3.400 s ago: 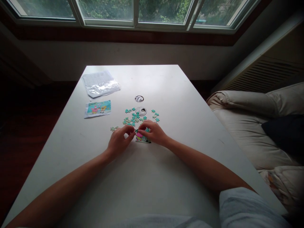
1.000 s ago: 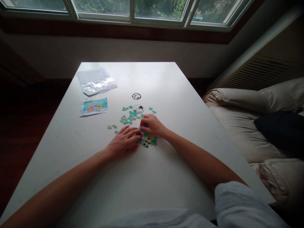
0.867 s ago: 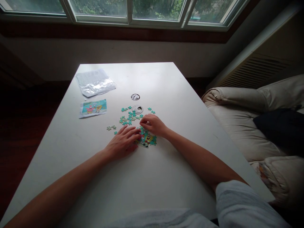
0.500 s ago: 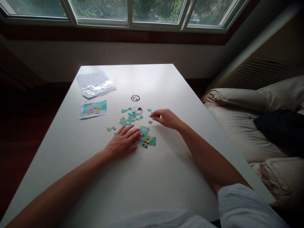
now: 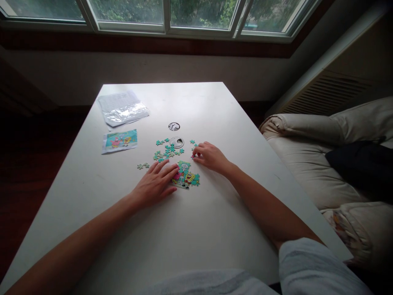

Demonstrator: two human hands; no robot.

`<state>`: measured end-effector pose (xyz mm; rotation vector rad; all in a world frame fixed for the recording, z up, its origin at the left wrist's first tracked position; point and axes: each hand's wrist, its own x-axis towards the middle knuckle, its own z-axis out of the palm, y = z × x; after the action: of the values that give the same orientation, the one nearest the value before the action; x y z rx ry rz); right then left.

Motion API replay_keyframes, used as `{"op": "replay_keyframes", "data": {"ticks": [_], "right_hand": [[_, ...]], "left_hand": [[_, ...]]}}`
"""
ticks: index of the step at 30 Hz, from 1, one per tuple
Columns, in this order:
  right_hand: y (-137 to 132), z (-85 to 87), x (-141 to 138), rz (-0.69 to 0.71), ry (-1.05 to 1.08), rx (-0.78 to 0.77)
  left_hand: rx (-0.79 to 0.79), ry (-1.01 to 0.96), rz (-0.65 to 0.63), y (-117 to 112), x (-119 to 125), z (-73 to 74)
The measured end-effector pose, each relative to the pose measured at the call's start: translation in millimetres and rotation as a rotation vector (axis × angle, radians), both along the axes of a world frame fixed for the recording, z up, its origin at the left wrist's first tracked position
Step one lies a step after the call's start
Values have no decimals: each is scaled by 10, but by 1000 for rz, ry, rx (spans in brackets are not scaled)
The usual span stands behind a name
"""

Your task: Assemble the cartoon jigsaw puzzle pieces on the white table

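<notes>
A small partly joined cartoon puzzle (image 5: 185, 176) lies on the white table (image 5: 190, 229). My left hand (image 5: 155, 184) rests flat beside it, fingers stretched out, fingertips touching its left edge. My right hand (image 5: 208, 155) sits just right of the puzzle's top, its fingers curled in a pinch over a loose piece (image 5: 194, 155). Several loose teal pieces (image 5: 167, 150) are scattered just beyond the puzzle. A few pale pieces (image 5: 143, 166) lie to the left.
A picture card of the puzzle (image 5: 119, 140) and a clear plastic bag over paper (image 5: 123, 107) lie at the far left. Two round grommets (image 5: 176, 141) are set in the table. A cream sofa (image 5: 331, 151) with a dark cushion stands to the right.
My right hand left the puzzle, reached right to the loose pieces, and now pulls back a little toward the puzzle. My left hand went from pinching to lying flat at the puzzle's left edge.
</notes>
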<state>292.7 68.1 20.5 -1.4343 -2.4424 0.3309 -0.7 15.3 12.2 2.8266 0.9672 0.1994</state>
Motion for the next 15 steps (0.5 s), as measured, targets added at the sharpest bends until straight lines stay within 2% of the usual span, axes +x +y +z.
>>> {"op": "replay_keyframes", "data": {"ticks": [7, 15], "right_hand": [[-2, -72, -26, -44, -11, -3], [-7, -85, -61, -34, 154, -52]], "left_hand": [[50, -19, 66, 8, -21, -80], [133, -265, 122, 35, -148, -20]]}}
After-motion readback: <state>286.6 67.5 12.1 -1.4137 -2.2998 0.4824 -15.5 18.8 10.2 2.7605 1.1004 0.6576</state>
